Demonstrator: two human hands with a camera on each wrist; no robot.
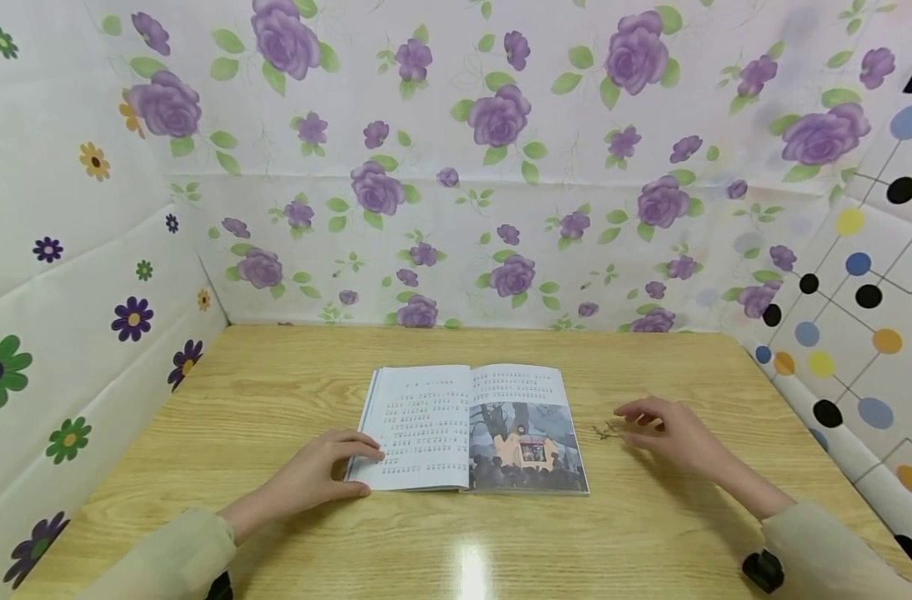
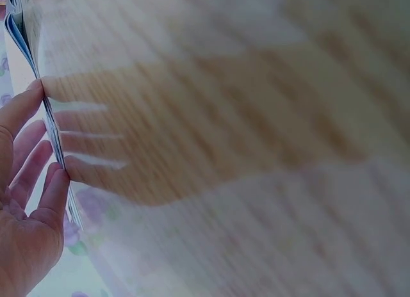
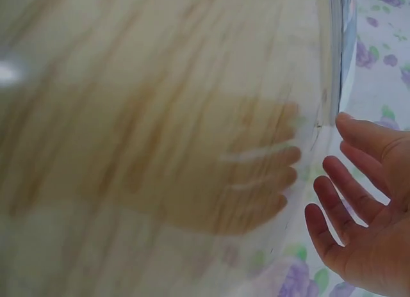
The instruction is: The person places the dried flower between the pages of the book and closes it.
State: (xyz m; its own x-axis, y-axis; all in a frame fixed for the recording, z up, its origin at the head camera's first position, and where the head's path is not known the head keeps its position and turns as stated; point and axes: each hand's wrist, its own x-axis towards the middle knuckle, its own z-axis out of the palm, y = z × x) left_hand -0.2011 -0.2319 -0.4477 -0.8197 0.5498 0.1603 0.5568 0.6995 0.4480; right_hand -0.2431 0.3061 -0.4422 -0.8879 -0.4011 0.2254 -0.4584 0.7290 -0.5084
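Your left sleeve (image 1: pixel 172 557) leads to a relaxed left hand (image 1: pixel 323 472) touching the left page (image 1: pixel 429 433) of the open book (image 1: pixel 469 425) on the table (image 1: pixel 396 554); dragging could crease it. Your loose, empty right hand (image 1: pixel 672 433) leaves the right page (image 1: pixel 527 446) unpinned, so it could flip.

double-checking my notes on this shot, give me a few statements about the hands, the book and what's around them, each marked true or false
1. The left hand touches the left side of the open book. True.
2. The right hand rests on the book. False: it is off the book, to its right.
3. The right-hand page has an illustration below some text. True.
4. The book stands upright. False: it lies flat on the wooden table.
5. The backdrop behind the table has purple flowers with green leaves. True.
6. Both sleeves are dark red. False: they are pale, a light beige or greenish tone.
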